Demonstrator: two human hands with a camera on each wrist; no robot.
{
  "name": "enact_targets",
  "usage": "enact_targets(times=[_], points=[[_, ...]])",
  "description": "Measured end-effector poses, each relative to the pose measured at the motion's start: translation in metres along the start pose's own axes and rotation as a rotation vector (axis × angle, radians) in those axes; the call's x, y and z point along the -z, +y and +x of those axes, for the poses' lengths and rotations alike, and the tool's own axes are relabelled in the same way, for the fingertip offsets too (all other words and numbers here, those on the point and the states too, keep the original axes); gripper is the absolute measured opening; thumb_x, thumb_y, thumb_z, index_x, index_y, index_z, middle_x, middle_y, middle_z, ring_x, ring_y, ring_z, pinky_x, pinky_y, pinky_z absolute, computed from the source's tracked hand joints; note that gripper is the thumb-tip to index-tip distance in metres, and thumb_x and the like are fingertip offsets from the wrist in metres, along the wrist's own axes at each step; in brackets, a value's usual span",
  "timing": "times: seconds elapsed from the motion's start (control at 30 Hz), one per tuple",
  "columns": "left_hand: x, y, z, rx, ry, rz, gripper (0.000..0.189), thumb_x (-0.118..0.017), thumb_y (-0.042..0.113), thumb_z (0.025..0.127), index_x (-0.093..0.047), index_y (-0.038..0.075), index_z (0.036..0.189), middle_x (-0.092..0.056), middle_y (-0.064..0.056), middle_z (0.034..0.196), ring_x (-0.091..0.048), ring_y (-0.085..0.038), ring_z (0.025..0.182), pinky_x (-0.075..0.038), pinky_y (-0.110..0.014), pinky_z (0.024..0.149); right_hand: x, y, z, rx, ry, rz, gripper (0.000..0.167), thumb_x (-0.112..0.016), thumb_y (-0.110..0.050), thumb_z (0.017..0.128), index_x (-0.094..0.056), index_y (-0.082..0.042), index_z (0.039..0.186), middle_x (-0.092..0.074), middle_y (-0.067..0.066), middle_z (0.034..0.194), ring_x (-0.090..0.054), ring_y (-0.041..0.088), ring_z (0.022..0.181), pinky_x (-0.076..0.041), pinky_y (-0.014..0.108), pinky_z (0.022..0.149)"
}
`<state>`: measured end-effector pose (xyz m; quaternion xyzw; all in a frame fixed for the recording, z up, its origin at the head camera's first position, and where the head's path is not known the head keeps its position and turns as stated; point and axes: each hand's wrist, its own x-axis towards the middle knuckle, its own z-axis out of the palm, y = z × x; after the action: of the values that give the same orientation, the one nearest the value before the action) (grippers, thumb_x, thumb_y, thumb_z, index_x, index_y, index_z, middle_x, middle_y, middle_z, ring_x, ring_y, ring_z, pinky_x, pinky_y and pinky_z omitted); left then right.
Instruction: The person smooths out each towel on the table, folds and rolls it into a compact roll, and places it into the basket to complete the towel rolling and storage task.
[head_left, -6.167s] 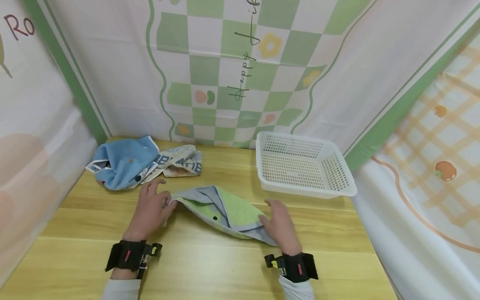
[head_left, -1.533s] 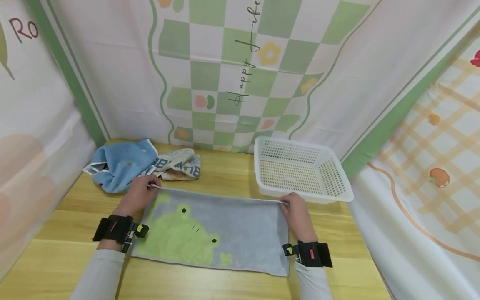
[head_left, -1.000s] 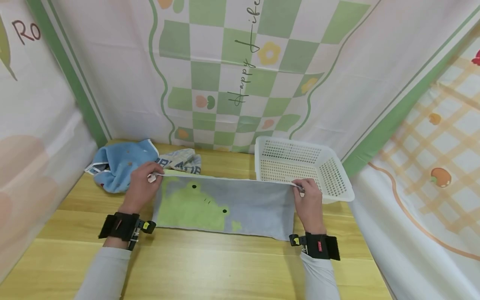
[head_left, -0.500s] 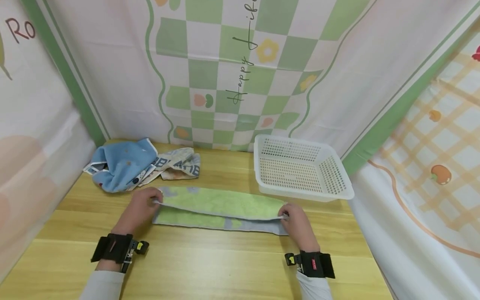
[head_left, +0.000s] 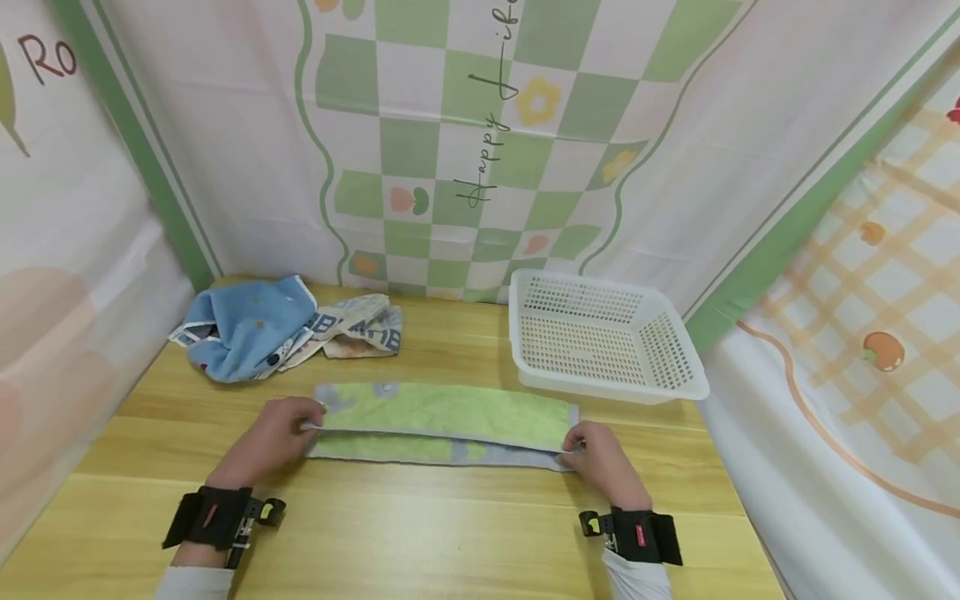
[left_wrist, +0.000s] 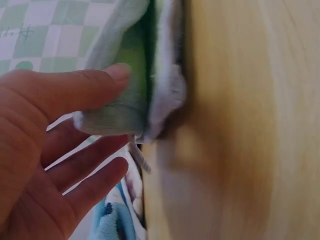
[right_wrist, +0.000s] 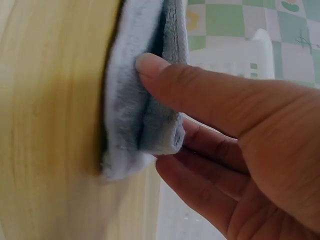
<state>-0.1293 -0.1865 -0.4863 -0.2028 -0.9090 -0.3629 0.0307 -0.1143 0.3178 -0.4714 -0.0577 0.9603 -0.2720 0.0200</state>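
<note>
A green and grey towel lies folded into a long strip across the table, its upper layer lifted slightly off the lower one along the near edge. At the strip's left end my left hand pinches a corner of the upper layer. My right hand pinches the opposite corner at the right end. Up close in the left wrist view, the thumb presses the towel's hem with the fingers behind it. In the right wrist view, thumb and fingers hold the grey edge just above the lower layer.
A white perforated plastic basket stands at the back right. At the back left lie a crumpled blue cloth and a beige lettered cloth, touching each other. Patterned fabric walls enclose the wooden table.
The towel went from bunched to spread out, then its far edge was lifted and folded over toward me. Since half a second ago, both hands have lowered that edge nearer the front edge.
</note>
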Motion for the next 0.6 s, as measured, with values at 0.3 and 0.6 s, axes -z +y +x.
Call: enact_targets(times=[0.3,0.6], points=[[-0.003,0.002,-0.011,0.067,-0.078,-0.014,0.031,-0.080,-0.003,0.079,-0.063,0.022,0.073,-0.073,-0.012,0.115,-0.066,-0.038,0.112,-0.056,-0.051,0.090,-0.001,0.003,-0.004,0.030,-0.032,0.004,0.028,-0.089,0.002,0.068,-0.065,-0.013,0.069,-0.065,0.002,0.090,-0.060,0.019,0.089,-0.051,0.041,0.084],[-0.010,0.000,-0.008,0.108,-0.074,0.036,0.028,-0.080,-0.001,0.082,-0.062,0.019,0.075,-0.069,-0.020,0.123,-0.061,-0.041,0.119,-0.053,-0.051,0.090,-0.005,0.003,0.000,0.057,0.009,-0.048,0.024,-0.084,0.002,0.077,-0.066,-0.012,0.071,-0.068,0.007,0.093,-0.062,0.023,0.091,-0.053,0.043,0.083]])
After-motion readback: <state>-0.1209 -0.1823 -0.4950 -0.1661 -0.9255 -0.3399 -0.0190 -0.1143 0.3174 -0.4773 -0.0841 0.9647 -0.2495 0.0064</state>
